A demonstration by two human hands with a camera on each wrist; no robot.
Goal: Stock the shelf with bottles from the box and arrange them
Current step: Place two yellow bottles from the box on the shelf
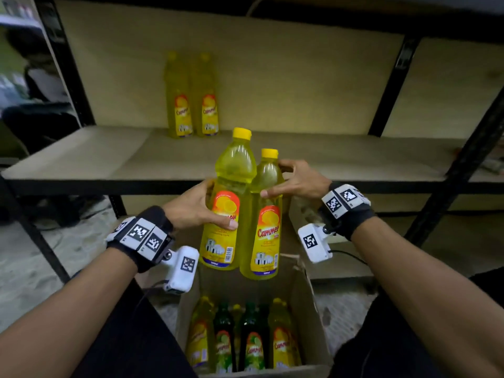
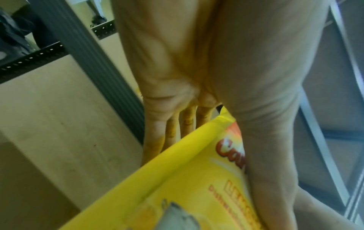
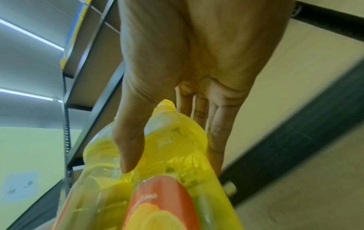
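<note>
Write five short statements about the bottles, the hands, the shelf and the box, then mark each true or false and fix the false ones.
1. Each hand holds one yellow bottle. True: the left hand grips the left yellow bottle, the right hand the right yellow bottle.
2. Four bottles already stand on the shelf. False: only two shelf bottles stand there, side by side at the back.
3. The box holds only yellow bottles. False: dark green bottles are in it too.
4. The held bottles have their caps on. True.
5. The held bottles lie flat. False: both are held roughly upright above the box.
</note>
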